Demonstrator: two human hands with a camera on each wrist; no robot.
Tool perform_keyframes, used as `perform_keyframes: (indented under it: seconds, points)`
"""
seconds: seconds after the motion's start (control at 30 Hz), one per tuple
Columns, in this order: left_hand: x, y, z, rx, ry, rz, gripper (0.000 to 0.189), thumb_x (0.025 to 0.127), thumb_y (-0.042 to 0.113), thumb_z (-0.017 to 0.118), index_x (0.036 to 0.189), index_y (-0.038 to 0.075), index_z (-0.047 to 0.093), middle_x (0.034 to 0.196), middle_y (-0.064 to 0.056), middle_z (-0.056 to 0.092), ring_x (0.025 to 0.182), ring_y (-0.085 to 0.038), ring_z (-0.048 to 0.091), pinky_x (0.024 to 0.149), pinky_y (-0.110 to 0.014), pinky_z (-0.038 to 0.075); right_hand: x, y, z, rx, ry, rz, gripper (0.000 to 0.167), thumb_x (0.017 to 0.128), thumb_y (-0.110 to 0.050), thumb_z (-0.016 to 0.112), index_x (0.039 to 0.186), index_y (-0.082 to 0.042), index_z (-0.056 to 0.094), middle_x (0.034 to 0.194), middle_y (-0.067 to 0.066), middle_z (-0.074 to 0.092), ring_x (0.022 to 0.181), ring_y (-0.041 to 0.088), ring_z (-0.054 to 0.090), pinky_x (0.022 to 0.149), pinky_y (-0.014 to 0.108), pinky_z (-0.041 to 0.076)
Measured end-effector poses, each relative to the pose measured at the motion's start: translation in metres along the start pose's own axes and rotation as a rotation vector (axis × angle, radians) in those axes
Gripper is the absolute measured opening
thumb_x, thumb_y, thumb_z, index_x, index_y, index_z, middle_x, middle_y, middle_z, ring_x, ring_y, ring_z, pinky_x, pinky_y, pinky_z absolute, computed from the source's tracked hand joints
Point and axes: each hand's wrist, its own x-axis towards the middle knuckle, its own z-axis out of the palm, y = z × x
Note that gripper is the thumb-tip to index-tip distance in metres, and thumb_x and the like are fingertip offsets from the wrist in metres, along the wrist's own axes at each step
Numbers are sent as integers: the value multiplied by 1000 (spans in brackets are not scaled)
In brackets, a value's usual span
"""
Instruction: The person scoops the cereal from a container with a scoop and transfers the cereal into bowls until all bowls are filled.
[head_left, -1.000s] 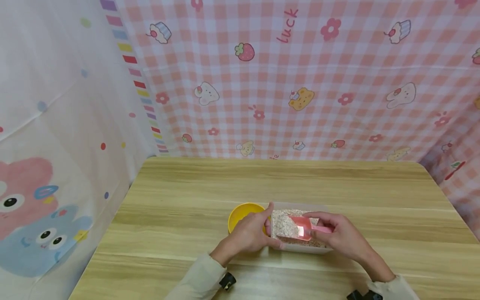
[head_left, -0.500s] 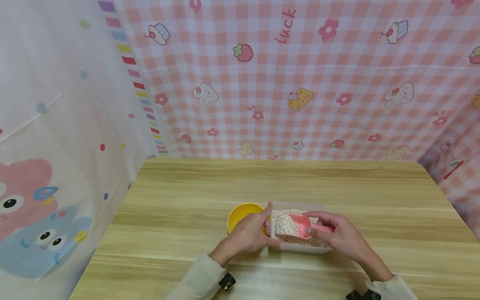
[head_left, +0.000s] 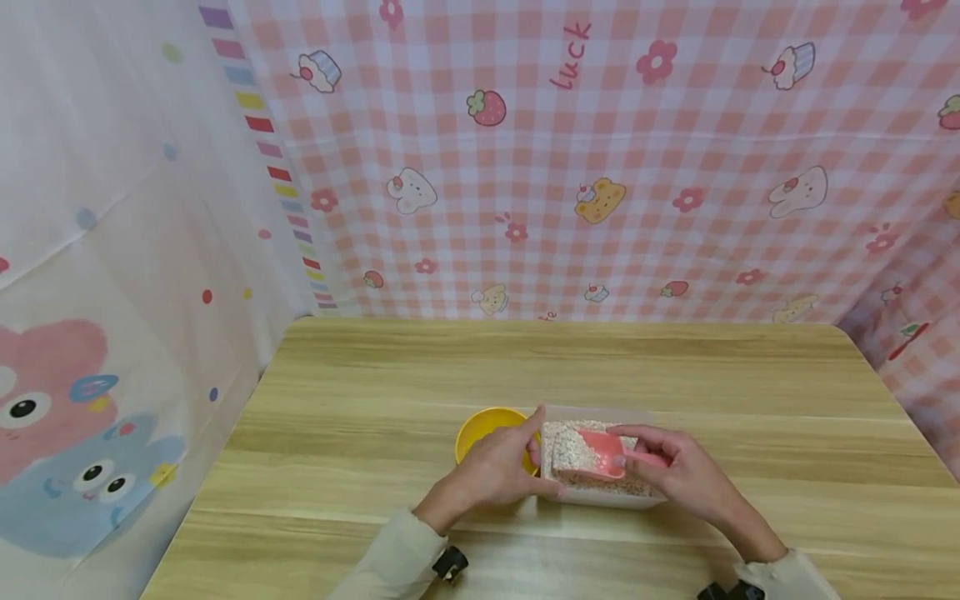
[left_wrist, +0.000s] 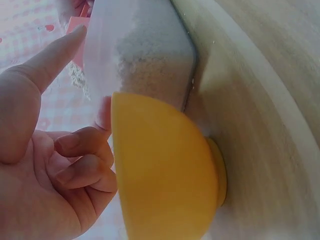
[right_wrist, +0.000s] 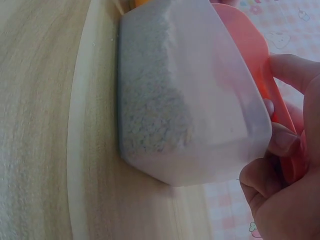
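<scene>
- One heaped pink scoop [head_left: 606,443] is the main hazard. It sits over the clear box [head_left: 607,497], mouth toward the yellow bowl [left_wrist: 165,160], with flakes [head_left: 572,454] piled at its front. Slight nose-down tilt or a jerk would likely shed them.
- Spill inside the box: harmless. Past the rim, it ends up on the bench [head_left: 360,450]. A few pale specks [left_wrist: 214,42] lie there near the box, probably flakes.
- Left grip [head_left: 495,467] lies between box and bowl, partly over the bowl's rim. A low scoop path to the left could hit those fingers and cost the heap.
- Scoop looks only just above the box rim. Catching the wall could tip the load or drag the box.
- Bowl is upright, just beside the box's end. Pulling the left fingers out carelessly could shove or tilt it.
- Right grip [head_left: 682,471]: closed on the scoop, pinching the handle, one finger extended on the scoop's edge. Narrow pinch, so I'd expect roll about the handle to be the weak axis.
- Left grip: spread, straight thumb at the box's near corner, index reaching its far one, others loosely bent by the bowl. Wrapped round nothing. Pressing force: can't tell.
</scene>
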Motion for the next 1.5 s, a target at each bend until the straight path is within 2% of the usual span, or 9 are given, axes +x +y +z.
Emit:
perform_keyframes:
  seconds: [0.17, 0.33, 0.47, 0.77, 0.97, 1.07, 1.2, 1.37, 1.5]
  points:
    - [-4, -7, -8, -24, 50, 35, 102, 73, 50, 85, 154, 14, 35, 97, 2, 59, 64, -9, 45, 63, -20, 41, 0, 1, -1, 18, -9, 5, 33, 93, -12, 69, 126, -5, 65, 72, -4, 54, 57, 1, 40, 44, 24, 36]
    - [-12, -17, -17, -28, 110, 41, 91, 76, 49, 83, 149, 14, 44, 116, -4, 58, 96, -21, 58, 86, -32, 50, 1, 1, -1, 36, -33, 29, 34, 94, -13, 67, 126, -3, 64, 66, -8, 48, 54, -1, 37, 42, 22, 33]
    - [-18, -26, -23, -69, 151, 18, 90, 75, 48, 84, 149, 16, 44, 128, -6, 53, 114, -26, 54, 98, -44, 48, 1, 1, -3, 48, -58, 32, 34, 95, -13, 66, 127, -2, 63, 64, -9, 46, 52, -1, 35, 41, 22, 32]
    - [-26, -55, -33, -111, 190, -26, 92, 76, 46, 84, 152, 23, 38, 136, -9, 47, 126, -27, 50, 106, -53, 42, 2, 2, -4, 32, -71, 8, 35, 95, -13, 67, 128, -3, 63, 64, -9, 42, 53, 0, 35, 41, 22, 31]
    - [-27, -76, -33, -138, 150, -37, 100, 75, 49, 84, 155, 20, 32, 139, -13, 47, 125, -29, 49, 104, -55, 42, 2, 2, -5, 23, -74, -2, 34, 95, -13, 67, 127, -3, 63, 67, -8, 46, 54, 0, 35, 41, 23, 32]
    - [-28, -81, -31, -151, 104, -53, 105, 74, 49, 85, 157, 21, 27, 137, -11, 48, 115, -26, 51, 97, -48, 47, 2, 2, -5, 14, -77, -9, 33, 95, -13, 67, 126, -3, 64, 67, -8, 47, 54, -1, 35, 42, 23, 32]
    - [-28, -87, -30, -200, 38, -61, 112, 73, 47, 86, 159, 22, 19, 136, -10, 47, 107, -23, 48, 92, -40, 45, 2, 3, -6, 5, -80, 19, 32, 94, -16, 68, 124, -5, 65, 65, -8, 46, 53, -1, 34, 42, 23, 32]
    - [-28, -93, -28, -278, -20, -41, 119, 72, 43, 88, 160, 22, 10, 152, -12, 37, 130, -25, 44, 112, -48, 36, 2, 3, -7, 10, -85, 22, 32, 94, -16, 69, 124, -5, 65, 64, -9, 45, 53, -1, 34, 41, 23, 31]
    - [-27, -95, -25, -332, -53, -28, 121, 73, 40, 89, 160, 23, 7, 162, -9, 23, 143, -26, 32, 118, -50, 25, 3, 3, -7, 17, -91, 10, 32, 94, -15, 68, 124, -3, 65, 64, -9, 44, 53, -2, 33, 41, 23, 31]
